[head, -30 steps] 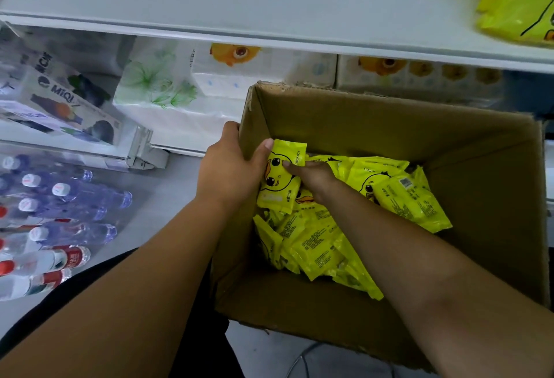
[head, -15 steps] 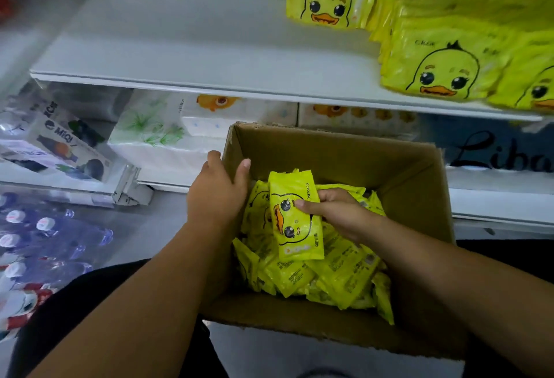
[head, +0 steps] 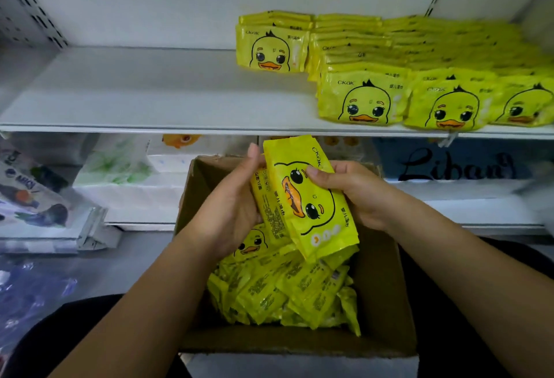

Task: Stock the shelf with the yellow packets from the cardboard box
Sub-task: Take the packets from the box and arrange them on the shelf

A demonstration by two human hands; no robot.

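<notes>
Above the open cardboard box (head: 386,296), both hands hold a small stack of yellow duck packets (head: 311,200) turned on its side. My left hand (head: 230,206) grips the stack from the left, thumb up along its top edge. My right hand (head: 356,194) grips it from the right, thumb pressed on the duck face. Several more yellow packets (head: 287,290) lie loose in the box. On the white shelf (head: 156,98) above, rows of the same packets (head: 419,77) fill the right half.
The shelf's left half is bare. Under it stand white tissue packs (head: 129,179) and a blue pack with black lettering (head: 458,161). Boxed goods (head: 39,197) lean at the left, and bottled water in plastic wrap (head: 33,290) lies on the floor beside my dark-clothed lap.
Both hands have lifted the packets up out of the box, and my left hand has come off the box wall onto the stack. My view has tilted up to show the stocked shelf.
</notes>
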